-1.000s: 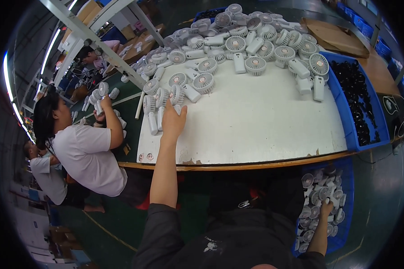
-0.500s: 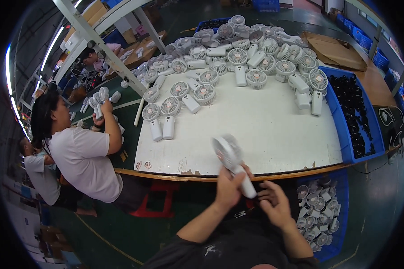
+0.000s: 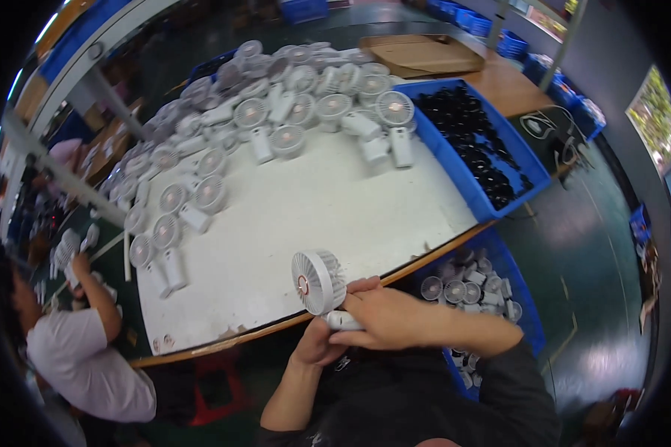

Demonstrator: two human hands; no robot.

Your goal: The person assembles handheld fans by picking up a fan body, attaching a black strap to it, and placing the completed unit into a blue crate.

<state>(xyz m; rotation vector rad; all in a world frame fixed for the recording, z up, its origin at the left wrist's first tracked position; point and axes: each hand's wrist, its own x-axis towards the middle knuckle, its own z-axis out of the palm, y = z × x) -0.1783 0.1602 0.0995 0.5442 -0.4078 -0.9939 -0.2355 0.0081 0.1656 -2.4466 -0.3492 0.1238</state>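
Note:
Just off the front edge of the white table, a white handheld fan is held between my two hands, its round grille facing left. My left hand grips the short handle from below. Over the handle lies my right hand, with its thumb and fingers closed about it from the right side. Much of the handle is hidden by my fingers. On the tabletop, the nearest fans are a pair lying side by side at the left.
A large heap of white fans covers the table's far side. At right stands a blue crate of black parts. Another blue crate holding fans sits below the table edge. A cardboard tray lies beyond. A co-worker handles fans at left.
My view has swung to the right. The fan has turned so its grille faces left, and my right hand has moved from beside the handle onto it.

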